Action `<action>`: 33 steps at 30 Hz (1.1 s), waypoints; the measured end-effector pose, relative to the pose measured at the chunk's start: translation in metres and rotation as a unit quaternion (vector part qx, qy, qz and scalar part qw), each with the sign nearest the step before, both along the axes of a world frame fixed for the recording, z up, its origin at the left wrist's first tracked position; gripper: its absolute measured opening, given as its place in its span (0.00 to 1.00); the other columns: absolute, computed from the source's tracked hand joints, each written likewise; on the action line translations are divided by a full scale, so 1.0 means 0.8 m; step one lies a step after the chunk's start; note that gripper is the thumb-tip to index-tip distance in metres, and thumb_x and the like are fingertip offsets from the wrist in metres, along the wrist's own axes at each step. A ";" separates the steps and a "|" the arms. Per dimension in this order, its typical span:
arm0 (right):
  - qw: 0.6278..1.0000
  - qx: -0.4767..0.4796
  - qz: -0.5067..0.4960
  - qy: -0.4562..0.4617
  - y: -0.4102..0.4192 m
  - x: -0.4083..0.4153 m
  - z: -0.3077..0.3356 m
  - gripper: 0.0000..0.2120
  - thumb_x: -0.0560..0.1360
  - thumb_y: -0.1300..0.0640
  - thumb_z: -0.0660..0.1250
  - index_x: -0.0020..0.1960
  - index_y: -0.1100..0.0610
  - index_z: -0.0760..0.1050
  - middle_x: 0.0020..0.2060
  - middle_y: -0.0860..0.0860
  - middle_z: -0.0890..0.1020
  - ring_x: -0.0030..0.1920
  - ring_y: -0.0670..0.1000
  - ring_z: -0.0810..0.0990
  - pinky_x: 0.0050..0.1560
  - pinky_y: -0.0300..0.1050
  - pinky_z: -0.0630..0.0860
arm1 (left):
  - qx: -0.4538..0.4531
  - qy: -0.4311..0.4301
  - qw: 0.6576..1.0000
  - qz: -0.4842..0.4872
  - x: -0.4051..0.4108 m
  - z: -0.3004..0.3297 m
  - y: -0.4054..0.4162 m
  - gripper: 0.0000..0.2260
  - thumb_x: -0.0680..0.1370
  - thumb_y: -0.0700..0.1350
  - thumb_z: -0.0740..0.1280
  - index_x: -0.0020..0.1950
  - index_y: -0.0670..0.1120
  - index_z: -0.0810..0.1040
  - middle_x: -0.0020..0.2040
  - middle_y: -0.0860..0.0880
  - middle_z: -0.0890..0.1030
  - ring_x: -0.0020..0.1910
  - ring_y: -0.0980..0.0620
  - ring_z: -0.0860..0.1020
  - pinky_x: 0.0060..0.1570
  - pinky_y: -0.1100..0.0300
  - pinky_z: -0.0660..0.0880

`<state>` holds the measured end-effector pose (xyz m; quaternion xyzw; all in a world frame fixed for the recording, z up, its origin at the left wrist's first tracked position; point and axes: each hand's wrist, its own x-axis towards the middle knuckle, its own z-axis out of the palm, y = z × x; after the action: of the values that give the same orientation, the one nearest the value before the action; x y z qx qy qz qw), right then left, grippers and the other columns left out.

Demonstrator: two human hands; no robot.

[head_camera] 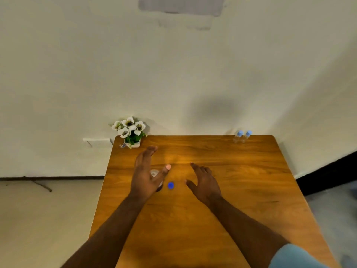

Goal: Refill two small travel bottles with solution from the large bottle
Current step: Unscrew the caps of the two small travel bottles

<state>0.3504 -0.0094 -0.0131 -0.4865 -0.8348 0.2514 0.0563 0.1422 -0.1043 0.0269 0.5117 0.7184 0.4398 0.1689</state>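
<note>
Desk (222, 190): wooden top set against a pale wall; carries every item listed here.

Large bottle (155, 174): clear, standing at about 9 o'clock of the desk's middle, largely hidden behind the left hand. Its mouth shows as a pale ring and looks uncapped, though the view is too blurred there to be certain.

Blue cap (170, 185): lies flat on the desk just beside the large bottle, at its 4 o'clock, between the two hands. Judged to be the large bottle's own cap.

Travel bottles (242, 136): two small clear bottles with light blue caps, upright and side by side at the far edge, about 1 o'clock. Both caps on; well apart from either hand.

Left hand (144, 171): fingers straight and spread wide, thumb extended, hovering close beside the large bottle. It grips nothing that can be seen.

Right hand (204, 182): fingers relaxed and apart, holding nothing, near the blue cap at its 3 o'clock.

Flower pot (132, 142): white flowers in a small white pot, far left corner, about 11 o'clock.

Progress: early. Large bottle apparently opened; nothing poured, by the look of it.

Remaining: fetch both travel bottles, uncap them, fill each, recap all three.
</note>
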 end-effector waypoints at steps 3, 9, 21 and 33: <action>0.999 0.032 -0.034 -0.001 0.008 0.020 0.021 0.35 0.78 0.36 0.61 0.79 0.51 0.58 0.76 0.49 0.65 0.76 0.54 0.59 0.72 0.52 0.65 | 0.014 0.054 0.998 -0.018 0.014 0.022 0.029 0.32 0.76 0.65 0.67 0.75 0.53 0.66 0.73 0.51 0.69 0.72 0.51 0.68 0.65 0.56 0.72; 0.991 0.087 -0.104 -0.008 0.043 0.077 0.071 0.35 0.77 0.35 0.60 0.78 0.51 0.59 0.76 0.50 0.65 0.76 0.54 0.60 0.72 0.53 0.65 | 0.014 0.089 0.993 -0.074 0.051 0.045 0.093 0.33 0.75 0.65 0.68 0.75 0.51 0.65 0.74 0.48 0.69 0.73 0.49 0.67 0.68 0.56 0.69; 0.978 0.104 -0.178 -0.027 0.166 0.194 0.088 0.35 0.77 0.36 0.62 0.77 0.54 0.61 0.74 0.53 0.69 0.74 0.56 0.64 0.70 0.53 0.68 | -0.105 0.124 0.979 -0.124 0.170 0.015 0.239 0.36 0.76 0.61 0.71 0.78 0.48 0.63 0.76 0.45 0.68 0.75 0.44 0.66 0.72 0.50 0.68; 0.988 -0.009 -0.152 0.004 0.337 0.253 0.007 0.30 0.79 0.47 0.65 0.77 0.49 0.61 0.74 0.53 0.67 0.73 0.56 0.66 0.70 0.51 0.67 | -0.166 -0.066 0.984 -0.023 0.287 -0.076 0.374 0.28 0.77 0.50 0.74 0.74 0.46 0.70 0.71 0.44 0.75 0.71 0.44 0.72 0.70 0.52 0.70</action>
<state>0.5528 0.2602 -0.0074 -0.6075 -0.7484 0.2494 0.0930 0.3717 0.1950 -0.0343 0.4630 0.7569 0.3428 0.3085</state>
